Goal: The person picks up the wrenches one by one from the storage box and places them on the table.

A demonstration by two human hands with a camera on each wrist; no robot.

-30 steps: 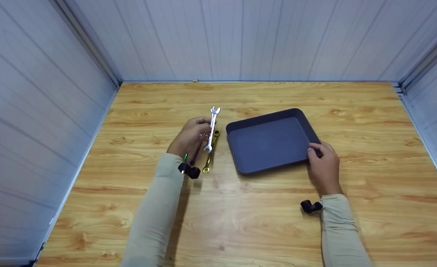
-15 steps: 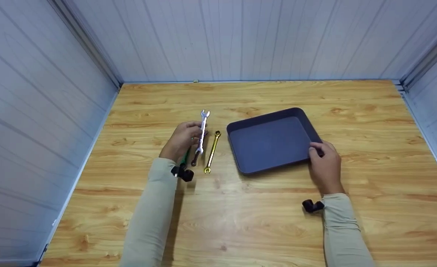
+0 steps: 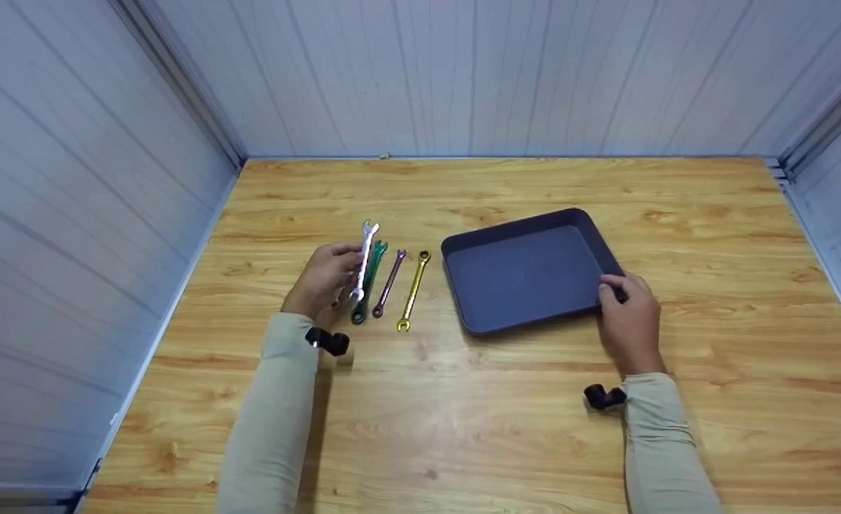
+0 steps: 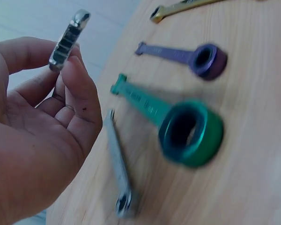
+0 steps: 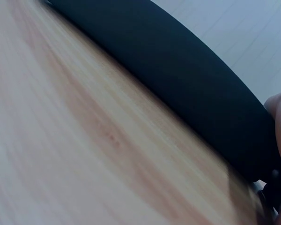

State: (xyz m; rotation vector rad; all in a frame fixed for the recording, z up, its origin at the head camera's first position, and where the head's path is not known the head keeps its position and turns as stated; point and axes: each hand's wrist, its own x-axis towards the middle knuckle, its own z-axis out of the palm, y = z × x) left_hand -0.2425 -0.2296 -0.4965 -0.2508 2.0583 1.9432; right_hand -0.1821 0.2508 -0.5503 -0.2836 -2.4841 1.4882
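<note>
My left hand (image 3: 323, 277) pinches a silver open-end wrench (image 3: 365, 261) between thumb and fingers, raised above the table. Below it, in the left wrist view, lie a green ratchet wrench (image 4: 191, 133), a purple wrench (image 4: 178, 55) and a smaller silver-grey wrench (image 4: 119, 159), which the hand mostly covers in the head view. Farther right lies a gold wrench (image 3: 414, 291). My right hand (image 3: 631, 321) grips the near right corner of a dark grey tray (image 3: 527, 325), thumb inside the rim. In the right wrist view the tray's outer wall (image 5: 178, 89) fills the upper part.
A wood-grain table (image 3: 499, 428) carries everything. White panel walls (image 3: 435, 78) close it in at the back and both sides. A small dark camera mount (image 3: 328, 341) sits on the left sleeve, another mount (image 3: 604, 397) on the right.
My left hand has moved left and slightly nearer with the silver wrench, passing over the purple and green wrenches, which now show. The right hand keeps its hold on the tray.
</note>
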